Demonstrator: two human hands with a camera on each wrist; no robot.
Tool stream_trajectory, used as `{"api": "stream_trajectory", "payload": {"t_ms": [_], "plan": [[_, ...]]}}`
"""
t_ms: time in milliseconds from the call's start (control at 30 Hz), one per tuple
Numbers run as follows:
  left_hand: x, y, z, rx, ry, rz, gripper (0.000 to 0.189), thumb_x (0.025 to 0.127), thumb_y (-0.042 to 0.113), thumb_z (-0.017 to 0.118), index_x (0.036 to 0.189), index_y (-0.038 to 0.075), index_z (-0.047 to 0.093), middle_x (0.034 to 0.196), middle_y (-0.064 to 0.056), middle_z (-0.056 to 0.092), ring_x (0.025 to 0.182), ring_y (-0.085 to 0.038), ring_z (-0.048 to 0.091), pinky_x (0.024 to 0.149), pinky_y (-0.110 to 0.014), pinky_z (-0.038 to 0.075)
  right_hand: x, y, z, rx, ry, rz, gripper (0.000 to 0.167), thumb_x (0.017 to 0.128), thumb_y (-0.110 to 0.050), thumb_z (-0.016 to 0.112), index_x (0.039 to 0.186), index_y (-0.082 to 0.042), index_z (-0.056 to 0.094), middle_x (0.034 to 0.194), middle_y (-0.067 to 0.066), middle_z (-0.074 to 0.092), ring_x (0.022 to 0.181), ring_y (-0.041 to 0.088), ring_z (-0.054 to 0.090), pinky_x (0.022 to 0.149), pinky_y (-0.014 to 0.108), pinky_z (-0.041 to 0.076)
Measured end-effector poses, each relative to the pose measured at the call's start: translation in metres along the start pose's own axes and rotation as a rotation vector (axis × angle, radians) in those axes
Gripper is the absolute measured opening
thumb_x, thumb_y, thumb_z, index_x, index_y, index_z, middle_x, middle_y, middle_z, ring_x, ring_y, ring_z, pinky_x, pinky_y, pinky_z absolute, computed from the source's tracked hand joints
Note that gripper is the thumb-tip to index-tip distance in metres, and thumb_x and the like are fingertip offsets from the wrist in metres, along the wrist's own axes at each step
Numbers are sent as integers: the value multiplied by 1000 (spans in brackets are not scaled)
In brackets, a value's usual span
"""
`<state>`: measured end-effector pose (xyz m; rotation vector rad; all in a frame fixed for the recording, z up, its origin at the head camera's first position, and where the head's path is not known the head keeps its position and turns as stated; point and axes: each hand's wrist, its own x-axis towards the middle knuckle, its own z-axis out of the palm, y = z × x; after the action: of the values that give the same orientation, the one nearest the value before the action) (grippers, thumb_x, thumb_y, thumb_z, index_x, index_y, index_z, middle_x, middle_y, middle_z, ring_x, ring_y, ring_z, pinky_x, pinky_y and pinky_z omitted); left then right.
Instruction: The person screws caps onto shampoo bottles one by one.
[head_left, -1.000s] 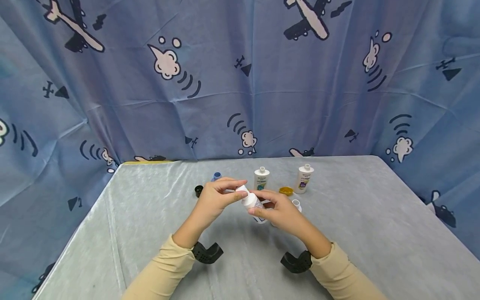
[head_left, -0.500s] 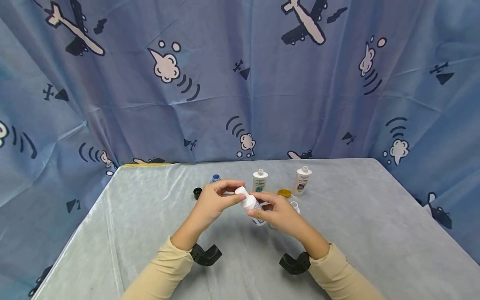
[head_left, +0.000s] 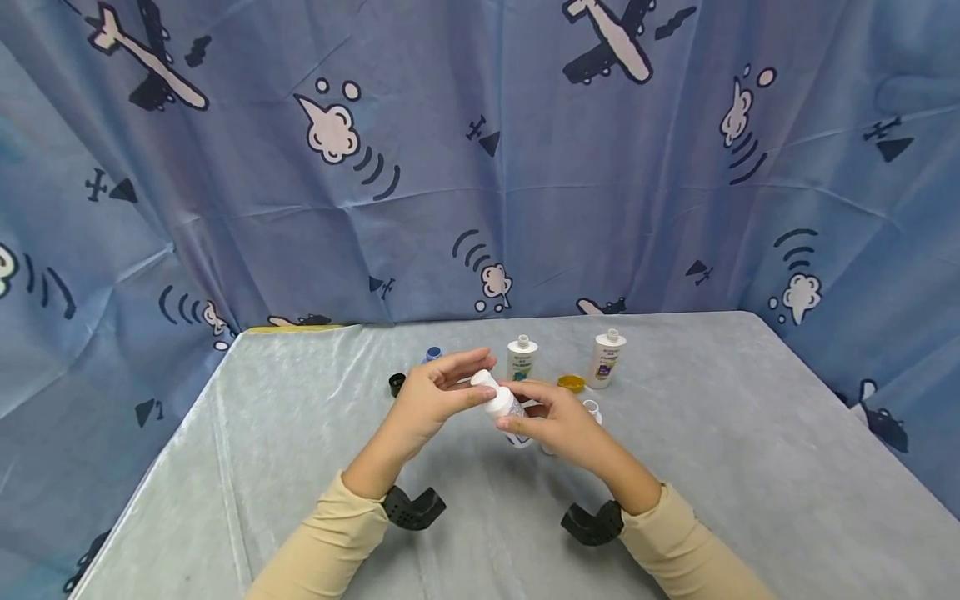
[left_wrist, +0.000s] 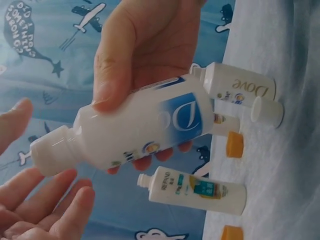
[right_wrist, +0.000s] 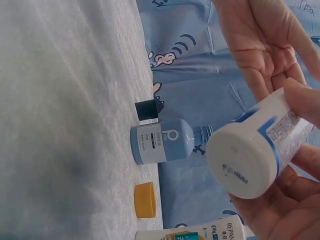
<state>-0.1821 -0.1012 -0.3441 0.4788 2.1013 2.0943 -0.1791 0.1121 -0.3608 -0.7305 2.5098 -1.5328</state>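
A white Dove bottle [left_wrist: 145, 125] is held tilted above the table, with a white cap [left_wrist: 52, 150] on its neck. My right hand [head_left: 558, 425] grips its body, thumb on one side and fingers on the other. Around the cap, my left hand [head_left: 435, 392] has its fingers spread and lifted away. In the left wrist view the left fingers [left_wrist: 55, 210] and thumb stand apart on either side of the cap. The right wrist view shows the bottle's round base [right_wrist: 242, 160]. Behind the right hand, a second Dove bottle [left_wrist: 237, 82] stands beside a loose white cap [left_wrist: 267, 111].
Two white bottles [head_left: 522, 357] [head_left: 606, 358] without caps stand at the back, near a yellow cap [head_left: 572, 383]. A blue bottle [right_wrist: 162, 141], open at the neck, stands beside a dark cap [right_wrist: 146, 110]. A patterned blue curtain [head_left: 420, 167] hangs behind the grey-covered table [head_left: 750, 458].
My left fingers have lifted off the white cap and spread, after pinching it. The right hand keeps its grip on the bottle, which has stayed in nearly the same place.
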Motion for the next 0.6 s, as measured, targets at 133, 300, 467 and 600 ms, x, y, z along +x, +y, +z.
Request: {"api": "stream_trajectory", "payload": {"t_ms": [133,300,467,600], "plan": [[3,2,-2,-20,61,7,47,87,9,76,131,4,63,133,-13,65,124,-21,62,101,-31,53,1,1,-1,3,9,8,48,91,-21,73,133,0,61,133,19,63,109,26,62,92,34,56],[3,-1,-3,13,106,-36,39,86,12,78,121,1,67,119,-11,70,106,-13,66,94,-29,55,1,5,0,6,20,16,48,90,-21,74,132,0,62,131,18,64,110,27,62,91,31,56],[4,-4,-2,57,114,-69,34,85,16,79,116,5,70,114,-6,71,101,-12,65,91,-30,55,2,6,1,7,33,-4,47,89,-20,76,130,-1,64,130,18,65,110,28,64,90,30,55],[4,-6,0,65,119,-66,29,85,15,79,111,5,71,109,-6,71,99,-13,64,89,-30,54,2,7,2,16,39,0,47,87,-19,77,129,-2,65,129,16,66,109,28,64,91,33,56]]}}
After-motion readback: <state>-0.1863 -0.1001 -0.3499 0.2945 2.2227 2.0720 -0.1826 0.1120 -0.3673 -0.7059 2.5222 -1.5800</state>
